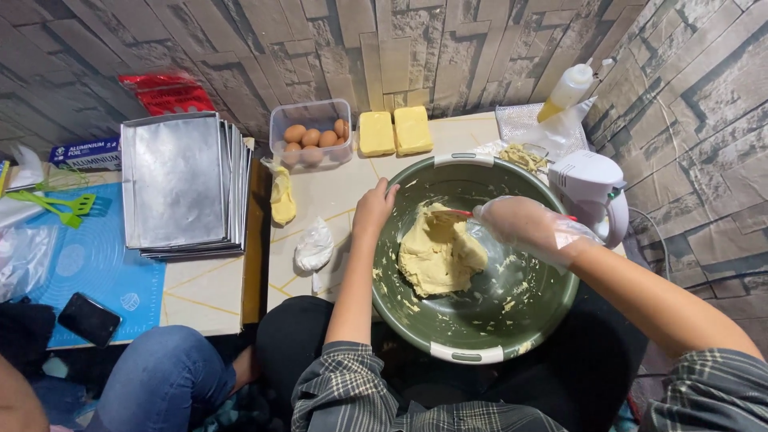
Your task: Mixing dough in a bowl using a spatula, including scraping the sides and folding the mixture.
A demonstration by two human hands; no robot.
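One pale yellow mound of soft dough (438,254) lies inside the large olive-green plastic mixing bowl (480,336), left of centre; its long axis runs roughly toward and away from the person, with no clear pointing end. The right hand (524,224), in a clear plastic glove, is closed around a thin red-handled utensil (462,213) whose tip meets the dough. The bare left hand (374,206) clamps the bowl's near-left rim. Judging by the sticky smears, dough could cling to the glove, or the bowl could tip toward the white electric hand mixer (592,188) just beside it.
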